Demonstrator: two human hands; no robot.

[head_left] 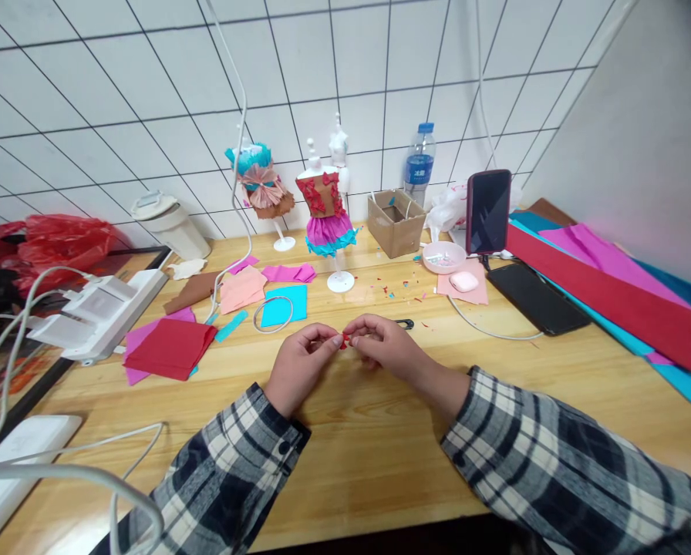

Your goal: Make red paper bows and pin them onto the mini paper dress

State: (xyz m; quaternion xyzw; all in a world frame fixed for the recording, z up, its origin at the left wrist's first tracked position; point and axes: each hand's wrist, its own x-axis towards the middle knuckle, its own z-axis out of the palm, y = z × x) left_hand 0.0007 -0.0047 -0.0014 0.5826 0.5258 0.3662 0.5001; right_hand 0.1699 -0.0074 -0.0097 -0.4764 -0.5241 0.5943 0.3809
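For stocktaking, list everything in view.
Held scrap: 1, red, centre
Forms: 3, mixed, back
Box: 1, brown, back
Bottle: 1, clear, back
Phones: 2, dark, right
Bowl, case: 1 each, pink, right
Cup: 1, white, left
Bags: 2, red left, white right
Power strip: 1, white, left
Block: 1, white, left
Papers: many, mixed, sides
Ring: 1, silver, left
Scraps: many, mixed, centre
Cables: several, white, around
Object: 1, black, centre
Table: 1, tan, below
Hands: 2, bare, centre
Sleeves: 2, black-white, front

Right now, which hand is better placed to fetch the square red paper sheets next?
Left, likely: the left hand is nearer the sheets than the right hand is, though both pinch a small red scrap.
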